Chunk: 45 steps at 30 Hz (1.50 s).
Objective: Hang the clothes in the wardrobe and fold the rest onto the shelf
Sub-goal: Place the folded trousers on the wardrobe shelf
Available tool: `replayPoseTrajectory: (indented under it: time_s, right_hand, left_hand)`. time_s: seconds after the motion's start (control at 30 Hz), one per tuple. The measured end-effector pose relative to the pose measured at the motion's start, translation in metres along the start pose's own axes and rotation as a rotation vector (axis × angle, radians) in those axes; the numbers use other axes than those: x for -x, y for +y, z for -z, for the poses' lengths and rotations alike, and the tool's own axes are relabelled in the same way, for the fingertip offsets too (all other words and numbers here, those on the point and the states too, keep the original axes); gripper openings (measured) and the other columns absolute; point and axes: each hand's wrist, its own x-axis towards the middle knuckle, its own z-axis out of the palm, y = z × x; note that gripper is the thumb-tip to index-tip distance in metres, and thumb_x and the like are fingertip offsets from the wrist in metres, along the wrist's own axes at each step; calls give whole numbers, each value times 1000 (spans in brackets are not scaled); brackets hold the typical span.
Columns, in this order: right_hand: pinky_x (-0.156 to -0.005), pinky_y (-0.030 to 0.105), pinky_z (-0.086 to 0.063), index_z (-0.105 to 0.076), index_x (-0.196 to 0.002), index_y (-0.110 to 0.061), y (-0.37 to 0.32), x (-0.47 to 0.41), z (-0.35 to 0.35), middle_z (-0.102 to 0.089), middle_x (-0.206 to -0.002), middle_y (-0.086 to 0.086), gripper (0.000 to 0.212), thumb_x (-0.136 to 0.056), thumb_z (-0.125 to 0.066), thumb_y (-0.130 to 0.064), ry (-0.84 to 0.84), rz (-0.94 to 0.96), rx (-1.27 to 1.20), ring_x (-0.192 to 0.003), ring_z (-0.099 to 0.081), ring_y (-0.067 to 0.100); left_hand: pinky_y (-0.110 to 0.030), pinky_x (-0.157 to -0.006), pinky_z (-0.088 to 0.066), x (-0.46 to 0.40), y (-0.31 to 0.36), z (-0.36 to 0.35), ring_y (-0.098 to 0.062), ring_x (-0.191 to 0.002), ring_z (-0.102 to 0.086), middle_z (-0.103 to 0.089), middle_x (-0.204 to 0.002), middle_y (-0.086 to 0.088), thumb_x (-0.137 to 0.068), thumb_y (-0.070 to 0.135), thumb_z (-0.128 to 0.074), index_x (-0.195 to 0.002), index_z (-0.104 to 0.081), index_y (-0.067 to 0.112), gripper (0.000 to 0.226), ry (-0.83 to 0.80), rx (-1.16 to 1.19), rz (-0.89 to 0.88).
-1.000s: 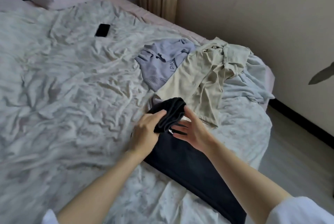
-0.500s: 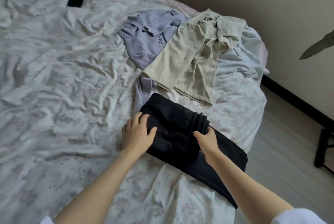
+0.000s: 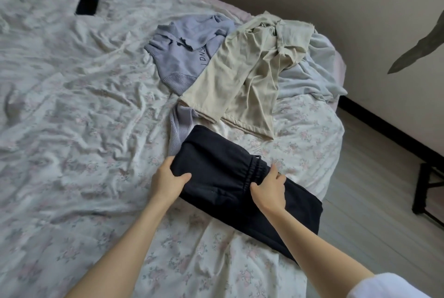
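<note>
A pair of black trousers point(image 3: 223, 177) lies folded over on the bed point(image 3: 72, 129) near its foot-end edge, the elastic waistband lying across the lower layer. The left hand point(image 3: 168, 180) grips the left edge of the fold, thumb on top and fingers tucked under the cloth. The right hand point(image 3: 270, 187) pinches the gathered waistband, fingers closed on it. Just beyond lie 3 more garments: a lilac sweatshirt point(image 3: 187, 57), beige trousers point(image 3: 242, 81) overlapping it, and a pale blue garment point(image 3: 310, 74) at the corner. A black phone point(image 3: 87, 4) rests well apart on the sheet.
</note>
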Motion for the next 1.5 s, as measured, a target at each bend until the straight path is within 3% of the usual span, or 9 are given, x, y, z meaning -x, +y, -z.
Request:
replayPoseTrajectory:
  time_s: [0.2,0.3,0.4,0.53,0.67,0.87,1.07,1.37,1.5]
  right_hand:
    - [-98,40,-39,-56,-122,-20,-25,14,36,-53,-125,1,35,-93,-43,-36,20,145,-108,-120,-45,22]
    - [-81,32,-52,-61,-116,-19,-24,18,67,-66,-110,-1,37,-93,-47,-46,-311,49,-585,-96,-62,13]
    - [-94,47,-50,-61,-120,-18,-6,15,100,-65,-117,12,54,-85,-54,-58,-643,4,-905,-109,-62,30]
    - [-75,37,-55,-60,-118,-8,27,12,128,-70,-103,13,41,-88,-62,-37,-565,95,-903,-96,-67,29]
    - [-63,33,-54,-65,-95,-7,76,6,140,-71,-82,11,14,-88,-53,-10,-230,-51,-835,-74,-70,23]
    - [-64,34,-55,-63,-94,-14,157,-1,142,-71,-82,8,12,-86,-56,-15,-83,-311,-920,-75,-67,26]
    - [-67,33,-46,-54,-113,-8,202,-14,121,-63,-97,6,25,-90,-47,-11,-53,-388,-852,-87,-60,26]
    - [-103,41,-42,-22,-148,-24,198,-17,104,-34,-147,-2,56,-97,-46,-20,-350,-325,-774,-122,-46,20]
    - [-110,37,-34,-32,-144,-16,175,-20,115,-38,-147,2,50,-95,-44,-15,-93,-52,-477,-131,-40,20]
  left_hand:
    - [-28,-96,-43,39,62,-14,-16,-114,-55,-57,-126,3,-82,16,-66,-131,-52,19,51,-82,-159,-448]
    - [-29,-93,-45,63,85,-31,-16,-109,-56,-56,-121,5,-84,17,-64,-131,-52,25,50,-192,-212,-609]
    - [-35,-84,-48,90,99,-55,-16,-96,-57,-55,-107,7,-84,17,-61,-128,-54,30,46,-351,-267,-757]
    - [-27,-84,-46,120,109,-95,-12,-94,-55,-54,-107,8,-87,19,-58,-130,-53,30,46,-518,-300,-844]
    - [-4,-80,-35,138,110,-123,5,-93,-49,-53,-105,23,-83,44,-60,-128,-53,40,46,-696,-314,-760]
    - [-27,-94,-44,117,86,-145,-8,-110,-51,-51,-125,7,-92,38,-51,-128,-52,26,37,-389,-333,-332]
    - [-33,-101,-41,94,46,-171,-18,-125,-44,-39,-142,-1,-86,45,-61,-143,-29,16,72,-545,-251,43]
    - [-30,-83,-48,98,55,-208,-12,-100,-56,-58,-118,4,-74,25,-73,-120,-45,22,54,-547,-154,24]
    - [-32,-84,-49,109,84,-206,-13,-99,-58,-59,-115,7,-77,19,-68,-121,-47,27,49,-574,-135,-127]
